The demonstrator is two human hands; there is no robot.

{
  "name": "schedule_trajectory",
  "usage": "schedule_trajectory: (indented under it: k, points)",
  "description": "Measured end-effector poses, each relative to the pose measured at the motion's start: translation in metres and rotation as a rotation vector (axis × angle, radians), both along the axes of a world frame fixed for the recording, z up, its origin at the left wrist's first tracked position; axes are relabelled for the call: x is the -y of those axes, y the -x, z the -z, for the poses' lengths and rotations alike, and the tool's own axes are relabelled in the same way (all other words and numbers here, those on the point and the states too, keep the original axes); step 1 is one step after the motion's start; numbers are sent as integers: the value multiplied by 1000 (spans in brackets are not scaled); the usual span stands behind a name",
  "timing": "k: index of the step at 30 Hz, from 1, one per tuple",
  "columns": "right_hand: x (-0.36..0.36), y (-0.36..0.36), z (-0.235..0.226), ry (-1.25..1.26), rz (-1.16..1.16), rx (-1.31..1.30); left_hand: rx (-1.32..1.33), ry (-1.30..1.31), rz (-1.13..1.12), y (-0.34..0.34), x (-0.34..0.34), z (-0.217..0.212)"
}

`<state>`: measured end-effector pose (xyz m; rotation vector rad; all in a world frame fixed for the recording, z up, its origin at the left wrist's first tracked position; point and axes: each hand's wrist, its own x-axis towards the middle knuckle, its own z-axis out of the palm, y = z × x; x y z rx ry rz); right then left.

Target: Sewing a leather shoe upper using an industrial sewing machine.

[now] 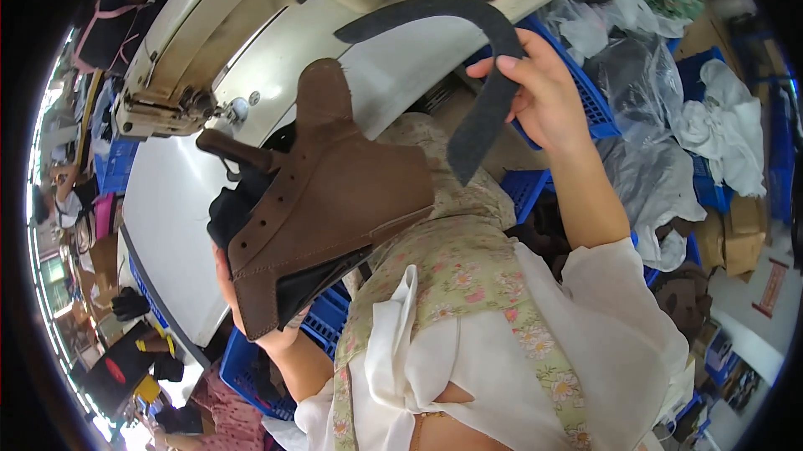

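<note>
Your left hand [251, 317] grips the brown leather shoe upper [326, 200] from below; your right hand [539, 87] pinches the curved dark grey strip [468, 41], which arches above your fingers.

sewing machine [251, 24] on white table [167, 225] | blue crates [594, 99] right | cardboard boxes [740, 233] | bright daylight

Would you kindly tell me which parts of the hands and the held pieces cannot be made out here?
Head view only:
- Left hand: palm and most fingers hidden behind the brown leather shoe upper.
- Black lining: mostly covered by that upper.
- Right hand: fingertips hidden behind the curved grey strip.
- Sewing machine: needle area too small to read.
</note>
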<state>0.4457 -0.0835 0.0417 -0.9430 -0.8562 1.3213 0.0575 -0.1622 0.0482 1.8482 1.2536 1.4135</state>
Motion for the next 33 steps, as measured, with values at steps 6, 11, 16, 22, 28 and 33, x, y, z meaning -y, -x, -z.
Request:
schedule_trajectory:
  k: [6,11,16,22,28,33]
  points:
    - [-3,9,8,51,-4,-78,63,1,127,1,-5,3]
    - [-4,32,47,367,-206,-688,-226,-143,205,9,-13,-7]
    - [-17,67,41,198,-421,-855,-717,-623,400,-12,-34,-46]
    - [-15,99,25,-255,-355,-452,-884,-626,252,54,-41,-31]
    - [-24,147,17,-98,-416,-88,-914,-516,306,102,-42,19]
    - [-50,163,2,89,-346,-351,-705,-329,198,115,-45,34]
